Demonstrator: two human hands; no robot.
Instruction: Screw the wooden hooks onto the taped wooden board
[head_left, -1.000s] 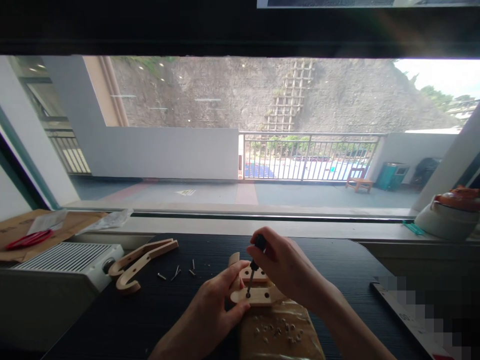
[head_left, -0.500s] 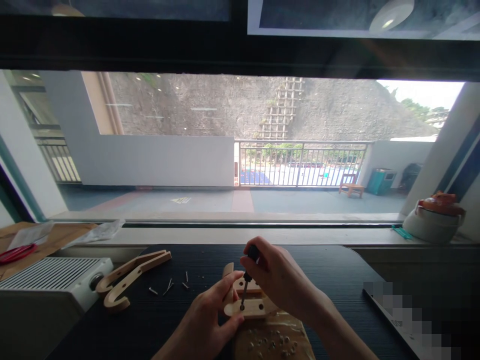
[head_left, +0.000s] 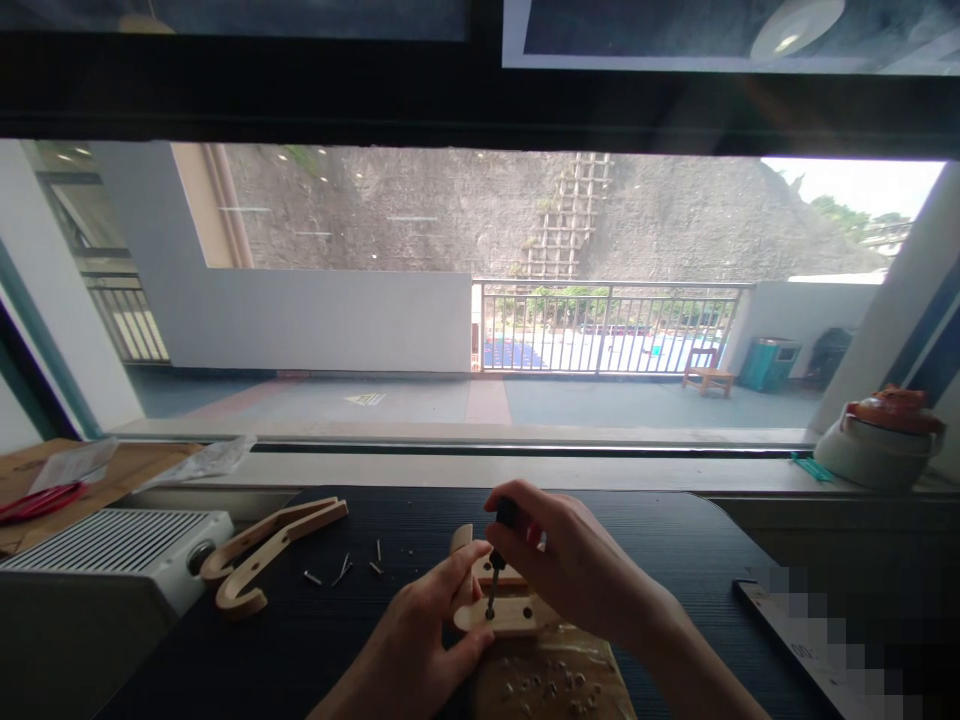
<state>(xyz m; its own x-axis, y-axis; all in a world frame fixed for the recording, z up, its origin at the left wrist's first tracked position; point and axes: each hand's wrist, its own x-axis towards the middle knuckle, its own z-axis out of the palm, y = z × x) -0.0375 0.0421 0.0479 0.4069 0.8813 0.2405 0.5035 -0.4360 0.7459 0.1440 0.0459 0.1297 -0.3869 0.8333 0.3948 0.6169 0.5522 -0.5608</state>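
My right hand (head_left: pixel 581 555) is closed around the dark handle of a screwdriver (head_left: pixel 493 592), held nearly upright. Its tip sits in one of two holes in a pale wooden piece (head_left: pixel 511 618) with a rounded end. Fingers and thumb of my left hand (head_left: pixel 420 625) grip that piece from its left side. Behind it lies a second wooden part (head_left: pixel 499 572) with a hole, partly hidden by my hands. A curved wooden part (head_left: pixel 463 540) rises beside my left fingertips. Beneath is a brown, tape-wrapped block (head_left: pixel 600 655) with several small metal pieces (head_left: pixel 551 688) on top.
Two hook-shaped wooden parts (head_left: pixel 281 540) lie on the black table (head_left: pixel 360 640) to the left, near several loose screws (head_left: pixel 343 570). A white radiator (head_left: pixel 127 545) borders the table. Red-handled scissors (head_left: pixel 45 502) lie far left; a pot-like container (head_left: pixel 877 445) stands on the sill.
My right hand has turned slightly on the screwdriver handle, and a red patch now shows between the fingers. The whole view has shifted a little; the screwdriver tip stays in the same hole.
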